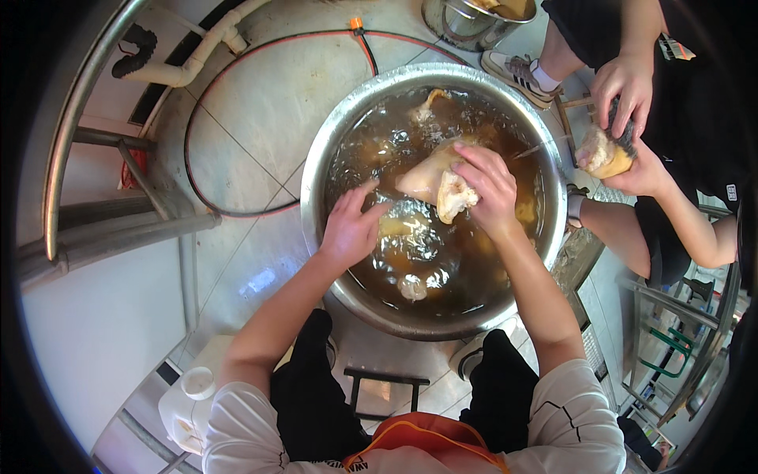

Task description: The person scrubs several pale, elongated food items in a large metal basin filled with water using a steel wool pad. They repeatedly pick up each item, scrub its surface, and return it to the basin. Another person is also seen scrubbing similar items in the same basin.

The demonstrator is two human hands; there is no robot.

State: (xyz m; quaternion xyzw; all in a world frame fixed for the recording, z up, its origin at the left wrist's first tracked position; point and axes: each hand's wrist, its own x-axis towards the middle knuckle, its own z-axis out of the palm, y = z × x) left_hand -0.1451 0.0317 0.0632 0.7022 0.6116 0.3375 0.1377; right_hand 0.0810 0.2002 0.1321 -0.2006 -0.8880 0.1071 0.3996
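Note:
A large round steel basin (317,249) of brownish water stands on the floor before me, with several pale pieces partly sunk in it. My right hand (488,186) grips a pale, fleshy piece of raw meat (429,172) above the water; a ragged, whitish end (455,195) hangs below my fingers. To its left, my left hand (354,222) is held over the left part of the basin, fingers apart, holding nothing. Another pale piece (421,111) pokes out of the water at the far side, and a small one (412,287) at the near side.
At the right, a seated co-worker's hands (630,89) hold a yellowish piece (607,154) and a dark scrubbing pad. A steel bucket (459,26) stands behind the basin. A black and red hose (188,142) loops over the floor at left, near a metal frame (89,255).

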